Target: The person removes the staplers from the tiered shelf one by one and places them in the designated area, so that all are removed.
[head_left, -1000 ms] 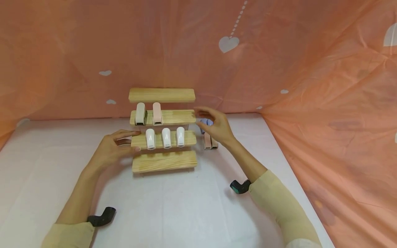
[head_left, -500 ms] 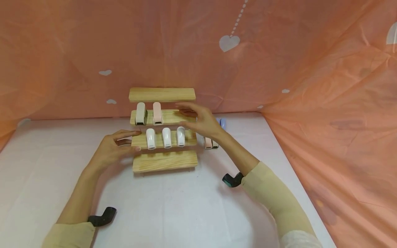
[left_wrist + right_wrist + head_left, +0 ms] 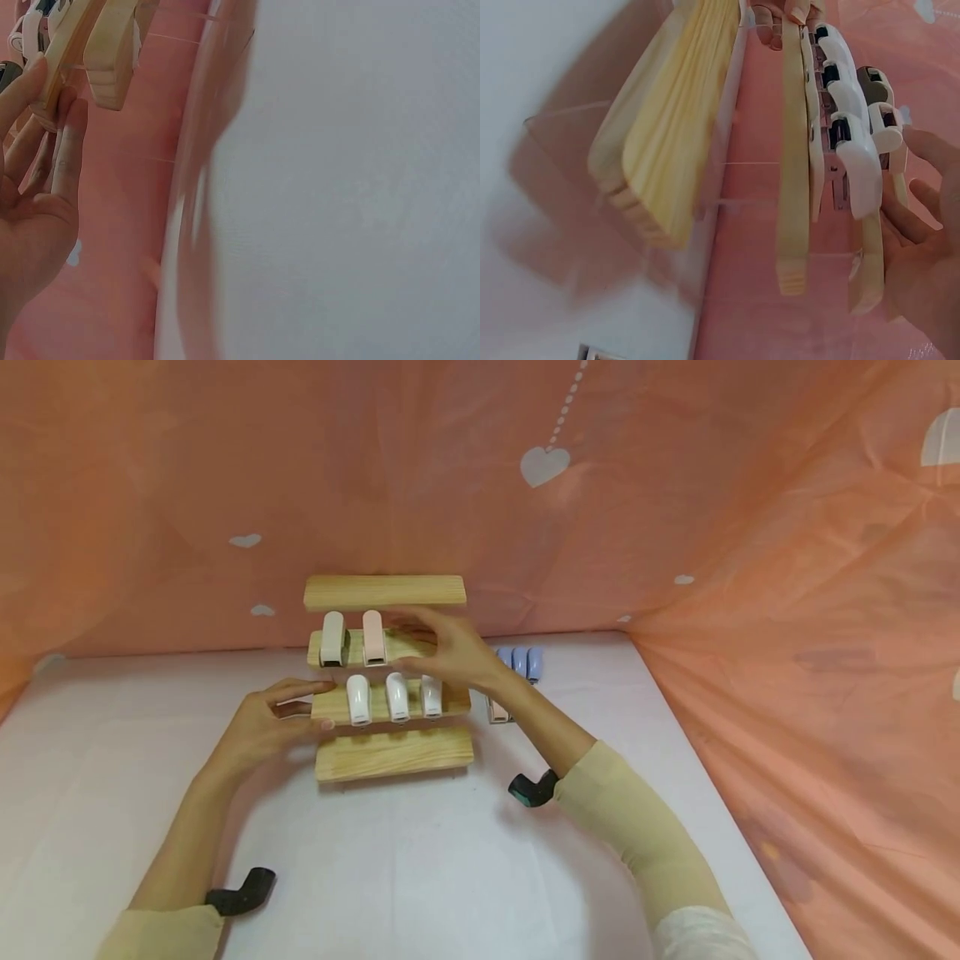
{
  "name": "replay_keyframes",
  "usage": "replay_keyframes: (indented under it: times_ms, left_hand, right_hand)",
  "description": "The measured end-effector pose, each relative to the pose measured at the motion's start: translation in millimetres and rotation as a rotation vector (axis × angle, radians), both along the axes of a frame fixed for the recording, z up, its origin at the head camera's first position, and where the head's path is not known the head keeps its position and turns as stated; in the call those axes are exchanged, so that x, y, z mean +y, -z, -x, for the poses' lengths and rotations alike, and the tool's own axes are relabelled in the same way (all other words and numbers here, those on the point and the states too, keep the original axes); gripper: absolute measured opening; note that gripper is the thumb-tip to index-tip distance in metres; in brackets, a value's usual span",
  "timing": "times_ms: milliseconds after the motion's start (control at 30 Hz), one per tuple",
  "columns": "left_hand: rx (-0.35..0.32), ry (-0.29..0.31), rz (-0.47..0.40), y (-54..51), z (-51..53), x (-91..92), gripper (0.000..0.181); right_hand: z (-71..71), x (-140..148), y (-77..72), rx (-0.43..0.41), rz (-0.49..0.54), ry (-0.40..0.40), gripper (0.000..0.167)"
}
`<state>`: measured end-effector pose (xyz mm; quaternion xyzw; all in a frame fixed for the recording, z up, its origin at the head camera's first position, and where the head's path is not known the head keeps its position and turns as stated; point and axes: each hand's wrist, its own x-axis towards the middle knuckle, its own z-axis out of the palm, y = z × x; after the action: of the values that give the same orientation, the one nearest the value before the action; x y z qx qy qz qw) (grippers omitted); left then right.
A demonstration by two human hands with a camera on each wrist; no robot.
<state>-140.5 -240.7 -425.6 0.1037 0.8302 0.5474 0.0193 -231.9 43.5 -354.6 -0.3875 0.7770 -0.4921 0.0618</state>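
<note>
A tiered wooden shelf (image 3: 393,756) stands upright, its boards joined by clear supports. My left hand (image 3: 262,722) grips the left end of the second board from the bottom, thumb and fingers on either side of the wood (image 3: 64,56). On that board sit three white staplers (image 3: 398,697). One board higher are a grey-green stapler (image 3: 333,639) and a pink stapler (image 3: 373,639). My right hand (image 3: 457,652) reaches over that board's right part, fingers extended beside the pink stapler. Whether it touches the stapler is not clear.
Several blue staplers (image 3: 520,662) stand on the white tabletop (image 3: 450,860) right of the shelf. A pink stapler (image 3: 498,712) in front of them is partly behind the right forearm. An orange cloth (image 3: 420,468) with white hearts hangs behind and along the right.
My right hand has moved left, from the shelf's right edge to beside the pink stapler, uncovering the blue staplers. The left hand keeps its grip on the board.
</note>
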Motion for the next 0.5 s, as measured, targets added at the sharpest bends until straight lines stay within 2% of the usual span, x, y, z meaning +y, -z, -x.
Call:
replay_keyframes:
  times_ms: [100, 200, 500]
  left_hand:
    - [0.005, 0.015, -0.014, 0.0, -0.3, -1.3, 0.054]
    - [0.012, 0.027, -0.031, 0.2, 0.8, -1.5, 0.054]
    - [0.017, 0.025, -0.038, 0.5, 1.0, -0.4, 0.054]
  right_hand:
    - [-0.3, -5.4, -1.4, -0.007, -0.023, 0.017, 0.067]
    - [-0.2, -9.4, -3.0, 0.021, -0.070, 0.042, 0.070]
    - [1.5, -19.8, -5.3, 0.075, -0.182, 0.103, 0.073]
